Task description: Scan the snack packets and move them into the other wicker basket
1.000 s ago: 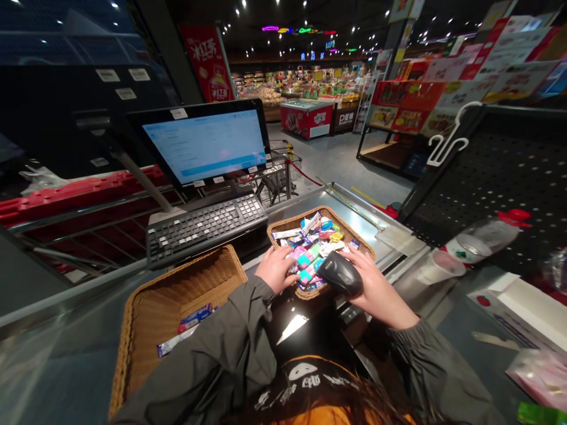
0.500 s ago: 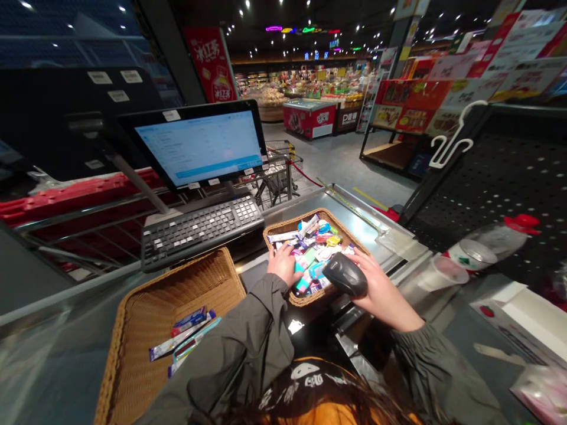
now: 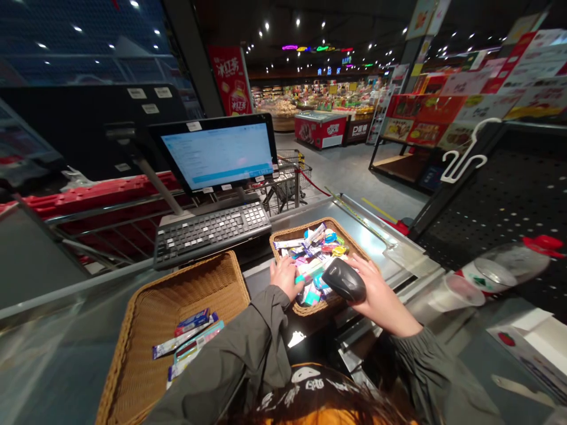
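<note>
My right hand [image 3: 374, 290] is wrapped round a black handheld barcode scanner [image 3: 343, 280], which hangs over the right part of a small wicker basket [image 3: 307, 310]. Small sweets and snack packets [image 3: 325, 248] in bright wrappers fill this basket. At its left side my left hand [image 3: 284, 276] is closed, its thumb against a small pale green and teal packet [image 3: 302, 278]; the fingertips are partly hidden. Left of my left sleeve stands a larger wicker basket [image 3: 177, 286] with several items in it: a blue and red packet [image 3: 193, 321], thin wrapped sticks and a light blue pack [image 3: 197, 342].
A keyboard [image 3: 212, 230] and a lit monitor [image 3: 219, 154] stand behind the baskets. At the right are clear plastic cups [image 3: 458, 292], a red-capped bottle [image 3: 520, 268] and a white box [image 3: 531, 339]. A white hanger [image 3: 465, 158] hangs on the black panel.
The view has tilted up and turned slightly left. My left hand has drawn a little left within the small basket, its fingers closing by the packet. The right hand still holds the scanner.
</note>
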Demonstrator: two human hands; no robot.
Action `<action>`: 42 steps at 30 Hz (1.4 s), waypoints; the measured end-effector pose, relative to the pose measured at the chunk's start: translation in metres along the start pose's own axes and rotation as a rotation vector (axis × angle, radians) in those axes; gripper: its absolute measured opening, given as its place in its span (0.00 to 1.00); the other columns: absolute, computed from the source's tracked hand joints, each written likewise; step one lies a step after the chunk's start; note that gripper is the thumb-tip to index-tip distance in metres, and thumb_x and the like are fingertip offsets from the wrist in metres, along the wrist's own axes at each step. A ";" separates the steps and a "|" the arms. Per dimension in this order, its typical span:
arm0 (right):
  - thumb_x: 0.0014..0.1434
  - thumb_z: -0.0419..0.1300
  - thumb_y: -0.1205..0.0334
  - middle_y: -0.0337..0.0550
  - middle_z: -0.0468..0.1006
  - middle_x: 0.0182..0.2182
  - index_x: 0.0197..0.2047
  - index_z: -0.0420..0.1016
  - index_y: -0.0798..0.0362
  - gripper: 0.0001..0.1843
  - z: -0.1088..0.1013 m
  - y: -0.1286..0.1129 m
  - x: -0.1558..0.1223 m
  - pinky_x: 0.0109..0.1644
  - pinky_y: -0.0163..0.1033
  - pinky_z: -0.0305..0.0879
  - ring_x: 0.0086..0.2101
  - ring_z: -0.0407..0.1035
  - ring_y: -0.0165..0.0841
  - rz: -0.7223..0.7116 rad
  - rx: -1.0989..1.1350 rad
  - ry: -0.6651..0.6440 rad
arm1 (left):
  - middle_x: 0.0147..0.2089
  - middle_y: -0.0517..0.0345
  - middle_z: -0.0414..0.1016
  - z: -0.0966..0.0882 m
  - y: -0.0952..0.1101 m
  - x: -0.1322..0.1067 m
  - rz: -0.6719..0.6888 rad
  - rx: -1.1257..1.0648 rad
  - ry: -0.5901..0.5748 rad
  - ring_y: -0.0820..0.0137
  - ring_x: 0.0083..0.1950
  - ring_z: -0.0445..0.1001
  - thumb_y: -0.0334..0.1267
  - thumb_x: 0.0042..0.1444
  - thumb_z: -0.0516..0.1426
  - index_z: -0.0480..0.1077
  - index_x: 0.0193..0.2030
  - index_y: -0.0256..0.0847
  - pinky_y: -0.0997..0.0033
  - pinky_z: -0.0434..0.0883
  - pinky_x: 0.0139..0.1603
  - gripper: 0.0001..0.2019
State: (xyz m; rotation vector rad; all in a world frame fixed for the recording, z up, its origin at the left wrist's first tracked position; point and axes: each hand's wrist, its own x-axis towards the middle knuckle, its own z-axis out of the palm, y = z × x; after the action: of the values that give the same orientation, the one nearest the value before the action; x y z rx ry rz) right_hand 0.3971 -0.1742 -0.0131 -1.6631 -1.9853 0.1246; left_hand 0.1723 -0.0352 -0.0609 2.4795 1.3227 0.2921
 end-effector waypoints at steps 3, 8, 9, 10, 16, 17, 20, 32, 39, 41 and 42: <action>0.52 0.61 0.62 0.52 0.68 0.61 0.60 0.66 0.50 0.31 0.002 -0.001 0.004 0.67 0.66 0.49 0.65 0.55 0.54 -0.012 -0.005 0.001 | 0.61 0.53 0.70 -0.005 -0.008 0.006 -0.008 -0.029 0.076 0.52 0.70 0.56 0.41 0.52 0.61 0.72 0.36 0.44 0.35 0.45 0.70 0.06; 0.52 0.61 0.61 0.55 0.68 0.61 0.61 0.66 0.52 0.31 0.008 -0.002 0.006 0.66 0.67 0.49 0.65 0.54 0.56 -0.013 -0.007 -0.009 | 0.61 0.52 0.71 -0.011 -0.018 0.015 -0.006 0.099 0.120 0.52 0.70 0.56 0.41 0.55 0.60 0.74 0.33 0.43 0.31 0.45 0.69 0.06; 0.52 0.61 0.61 0.55 0.68 0.61 0.60 0.66 0.53 0.31 0.009 -0.002 0.005 0.67 0.67 0.49 0.65 0.54 0.56 -0.010 -0.007 -0.009 | 0.62 0.51 0.71 -0.012 -0.017 0.016 -0.006 0.131 0.142 0.52 0.69 0.57 0.41 0.56 0.60 0.74 0.34 0.43 0.31 0.45 0.69 0.05; 0.52 0.61 0.61 0.55 0.68 0.61 0.60 0.66 0.53 0.31 0.010 -0.001 0.005 0.67 0.67 0.49 0.65 0.53 0.56 -0.007 -0.008 -0.010 | 0.63 0.51 0.70 -0.013 -0.017 0.016 0.005 0.160 0.165 0.53 0.69 0.57 0.40 0.56 0.59 0.75 0.36 0.43 0.32 0.45 0.69 0.05; 0.52 0.61 0.60 0.55 0.67 0.61 0.60 0.66 0.53 0.31 0.012 0.000 0.003 0.67 0.66 0.49 0.65 0.54 0.55 0.008 -0.008 -0.002 | 0.63 0.47 0.69 -0.015 -0.006 0.010 0.145 0.271 0.143 0.50 0.69 0.56 0.45 0.59 0.57 0.77 0.39 0.42 0.30 0.42 0.69 0.11; 0.52 0.61 0.60 0.55 0.68 0.61 0.60 0.66 0.53 0.30 0.012 0.000 0.003 0.67 0.66 0.49 0.65 0.54 0.55 0.012 -0.008 -0.003 | 0.64 0.46 0.68 -0.014 -0.005 0.009 0.155 0.277 0.131 0.49 0.69 0.56 0.47 0.58 0.57 0.77 0.39 0.42 0.29 0.43 0.68 0.13; 0.52 0.61 0.61 0.54 0.68 0.60 0.59 0.67 0.52 0.30 0.011 -0.002 0.005 0.67 0.66 0.49 0.65 0.55 0.55 0.021 -0.008 -0.006 | 0.64 0.43 0.67 -0.010 -0.004 0.009 0.161 0.276 0.106 0.46 0.69 0.56 0.48 0.54 0.59 0.78 0.41 0.40 0.29 0.44 0.68 0.15; 0.51 0.60 0.64 0.53 0.69 0.60 0.60 0.67 0.52 0.31 -0.003 -0.012 0.018 0.67 0.66 0.48 0.66 0.52 0.53 -0.011 -0.013 -0.004 | 0.68 0.43 0.63 -0.036 -0.009 0.013 0.187 0.221 0.220 0.46 0.70 0.54 0.43 0.50 0.61 0.77 0.39 0.41 0.27 0.44 0.67 0.11; 0.54 0.60 0.60 0.50 0.64 0.64 0.62 0.64 0.48 0.31 -0.034 -0.040 0.030 0.67 0.68 0.45 0.67 0.49 0.53 -0.062 -0.073 -0.062 | 0.72 0.43 0.55 -0.096 -0.003 0.009 0.329 0.180 0.418 0.48 0.73 0.50 0.44 0.51 0.62 0.76 0.46 0.45 0.31 0.41 0.68 0.15; 0.55 0.60 0.60 0.52 0.64 0.64 0.62 0.65 0.50 0.30 -0.040 -0.044 0.032 0.68 0.67 0.44 0.67 0.49 0.52 -0.078 -0.101 -0.038 | 0.72 0.43 0.54 -0.104 -0.003 0.011 0.343 0.172 0.448 0.49 0.73 0.49 0.44 0.52 0.63 0.75 0.47 0.45 0.32 0.40 0.68 0.16; 0.55 0.60 0.60 0.53 0.64 0.64 0.61 0.65 0.51 0.30 -0.042 -0.046 0.032 0.68 0.67 0.44 0.67 0.50 0.52 -0.083 -0.111 -0.019 | 0.72 0.42 0.54 -0.107 -0.004 0.012 0.343 0.171 0.457 0.49 0.73 0.49 0.44 0.51 0.63 0.75 0.48 0.45 0.33 0.40 0.69 0.16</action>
State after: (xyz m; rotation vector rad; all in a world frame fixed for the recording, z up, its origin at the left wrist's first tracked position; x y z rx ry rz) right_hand 0.3728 -0.1664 0.0522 -1.6499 -2.1068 -0.0005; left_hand 0.1415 -0.0044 0.0373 2.8987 1.0966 0.9063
